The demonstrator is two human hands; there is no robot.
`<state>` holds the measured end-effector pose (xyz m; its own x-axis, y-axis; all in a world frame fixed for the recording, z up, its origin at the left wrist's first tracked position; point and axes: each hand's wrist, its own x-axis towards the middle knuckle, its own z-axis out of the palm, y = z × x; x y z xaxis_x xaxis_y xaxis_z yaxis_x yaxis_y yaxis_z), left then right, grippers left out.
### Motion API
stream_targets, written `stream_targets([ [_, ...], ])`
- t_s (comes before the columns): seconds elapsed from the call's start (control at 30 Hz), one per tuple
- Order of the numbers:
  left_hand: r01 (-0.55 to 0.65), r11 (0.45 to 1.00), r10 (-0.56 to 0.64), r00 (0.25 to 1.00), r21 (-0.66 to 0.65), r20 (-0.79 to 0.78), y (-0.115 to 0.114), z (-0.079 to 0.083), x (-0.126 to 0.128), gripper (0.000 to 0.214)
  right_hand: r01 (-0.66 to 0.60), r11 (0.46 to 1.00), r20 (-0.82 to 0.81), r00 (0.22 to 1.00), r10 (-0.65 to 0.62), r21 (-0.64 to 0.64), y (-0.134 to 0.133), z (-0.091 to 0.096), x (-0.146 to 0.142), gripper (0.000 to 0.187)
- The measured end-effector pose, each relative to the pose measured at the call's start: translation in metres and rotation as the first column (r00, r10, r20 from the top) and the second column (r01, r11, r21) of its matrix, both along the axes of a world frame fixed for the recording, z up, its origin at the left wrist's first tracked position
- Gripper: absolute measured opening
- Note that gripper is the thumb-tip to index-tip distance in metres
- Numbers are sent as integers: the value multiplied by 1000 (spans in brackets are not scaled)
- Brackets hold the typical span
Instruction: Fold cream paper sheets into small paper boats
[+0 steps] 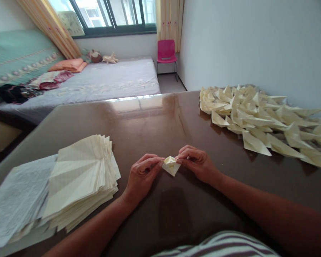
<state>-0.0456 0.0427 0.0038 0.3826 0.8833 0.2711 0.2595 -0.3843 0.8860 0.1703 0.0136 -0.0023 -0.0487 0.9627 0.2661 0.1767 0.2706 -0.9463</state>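
A small folded piece of cream paper (171,166) is held just above the dark brown table (155,121), near its front edge. My left hand (143,173) pinches its left side with fingers closed. My right hand (196,162) pinches its right side, fingers also closed. The paper forms a pointed, half-opened shape between the two hands.
A stack of creased cream sheets (80,178) lies at the left, on top of printed white pages (16,200). A heap of several folded paper shapes (262,117) covers the table's right side by the wall. Beyond the table are a bed (96,82) and a pink chair (166,53).
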Motion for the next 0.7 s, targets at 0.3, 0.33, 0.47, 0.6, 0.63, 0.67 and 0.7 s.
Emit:
stream_targets([
  [0.3, -124, 955, 153, 984, -269, 88, 13, -9, -8, 22, 13, 978, -222, 973, -61, -209, 9, -3, 10, 15],
  [0.33, -112, 950, 149, 983, -293, 105, 13, -9, -8, 24, 5, 977, -220, 974, -53, -211, 9, -3, 10, 15],
  [0.47, -44, 929, 125, 972, -367, 199, 15, -10, -6, 24, -12, 976, -217, 976, -35, -215, 8, -4, 11, 15],
  [0.6, 36, 931, 23, 987, -362, 157, 14, -9, -7, 20, -62, 970, -221, 975, 8, -237, 6, -5, 11, 17],
  [0.63, 56, 936, -10, 991, -347, 133, 14, -8, -7, 19, -70, 970, -201, 979, 23, -231, 5, -5, 10, 17],
  [0.67, 77, 942, -43, 993, -326, 111, 13, -8, -7, 18, -69, 973, -171, 985, 31, -218, 4, -5, 10, 17],
  [0.7, 94, 950, -69, 993, -298, 92, 11, -7, -7, 19, -61, 978, -133, 990, 35, -200, 2, -4, 9, 16],
])
